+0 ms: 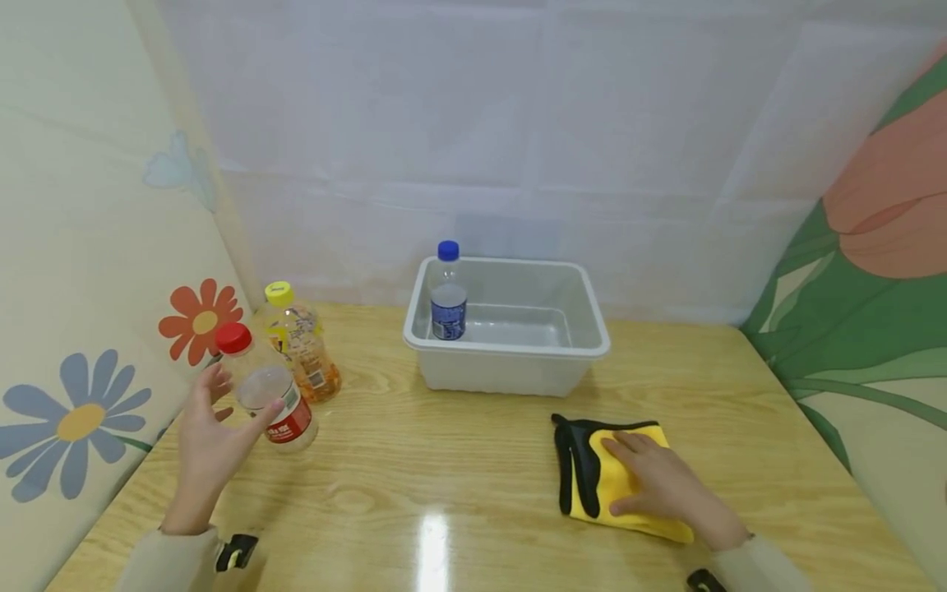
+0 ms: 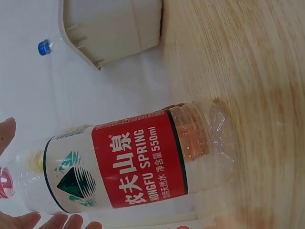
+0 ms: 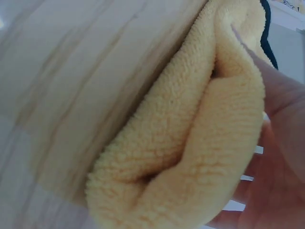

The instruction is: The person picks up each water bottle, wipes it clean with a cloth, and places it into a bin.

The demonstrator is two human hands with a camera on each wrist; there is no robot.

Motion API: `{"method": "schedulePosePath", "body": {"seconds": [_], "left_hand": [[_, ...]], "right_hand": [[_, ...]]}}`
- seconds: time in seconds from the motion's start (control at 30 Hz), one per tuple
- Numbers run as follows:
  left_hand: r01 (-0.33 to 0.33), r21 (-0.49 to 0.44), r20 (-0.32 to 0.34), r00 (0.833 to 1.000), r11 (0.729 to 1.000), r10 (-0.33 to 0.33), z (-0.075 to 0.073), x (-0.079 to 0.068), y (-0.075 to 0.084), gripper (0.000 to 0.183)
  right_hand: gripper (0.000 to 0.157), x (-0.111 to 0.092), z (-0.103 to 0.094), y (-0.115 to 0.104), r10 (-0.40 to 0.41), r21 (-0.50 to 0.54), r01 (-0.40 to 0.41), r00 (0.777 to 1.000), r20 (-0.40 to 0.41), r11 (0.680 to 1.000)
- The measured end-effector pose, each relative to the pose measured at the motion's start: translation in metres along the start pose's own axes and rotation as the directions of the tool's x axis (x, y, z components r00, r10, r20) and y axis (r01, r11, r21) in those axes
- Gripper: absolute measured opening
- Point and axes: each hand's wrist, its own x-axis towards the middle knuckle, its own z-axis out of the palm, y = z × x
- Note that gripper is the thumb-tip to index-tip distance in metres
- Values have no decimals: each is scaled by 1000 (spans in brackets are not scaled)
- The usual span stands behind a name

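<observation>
My left hand [image 1: 210, 448] is held around a clear plastic water bottle [image 1: 270, 390] with a red cap and a red-and-white label. Its thumb overlaps the bottle's front in the head view, with the other fingers along the far left side. In the left wrist view, the bottle [image 2: 138, 164] stands between the thumb [image 2: 5, 133], which is apart from it, and the fingers [image 2: 57, 222] close by its shoulder. On the right, my right hand [image 1: 658, 481] rests with spread fingers on a folded yellow cloth [image 1: 608, 477] with black trim. Fluffy folds of that cloth [image 3: 219, 143] fill the right wrist view.
Just behind the red-capped bottle stands a yellow-capped bottle [image 1: 316, 374] with orange at its base. A pale grey plastic bin [image 1: 510, 370] sits at the back middle, holding a blue-capped bottle [image 1: 448, 316] upright. Flower-patterned sheets border the wooden table [image 1: 385, 485] left and right.
</observation>
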Motion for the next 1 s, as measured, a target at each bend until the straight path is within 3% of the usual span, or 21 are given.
{"method": "schedulePosePath", "body": {"seconds": [0.1,0.17,0.23,0.33,0.4,0.5,0.63,0.73,1.0], "left_hand": [[16,-33,13,1000,999,-16,-3,-3,16,89],[12,-55,3,1000,998,-12,-1,-2,14,88],[-2,-35,-18,1000,999,2,4,4,-2,86],[-51,24,-48,997,998,52,16,16,-41,84],[-81,37,-48,995,996,83,19,21,-56,83],[-66,-1,-31,997,998,66,15,15,-36,79],[-79,-67,-4,997,995,79,2,-2,19,68],[-137,-81,-7,991,987,137,-2,-10,42,63],[-289,-156,-31,957,945,288,5,-19,65,63]], "right_hand": [[84,2,0,-1,13,-17,-13,1000,-2,1000],[80,4,0,-2,17,-30,-18,1000,-7,999],[76,5,0,-2,12,-37,-12,1000,-14,999],[69,6,0,-3,-2,-34,1,1000,-19,999],[65,7,-1,-5,-10,-29,9,1000,-16,1000],[61,7,-2,-7,-11,-26,11,1000,-13,1000],[54,6,-3,-9,-2,-33,1,1000,-15,999],[48,5,-2,-10,-4,-38,3,1000,-27,999],[30,4,-4,-7,-16,-14,15,995,-98,1000]]}}
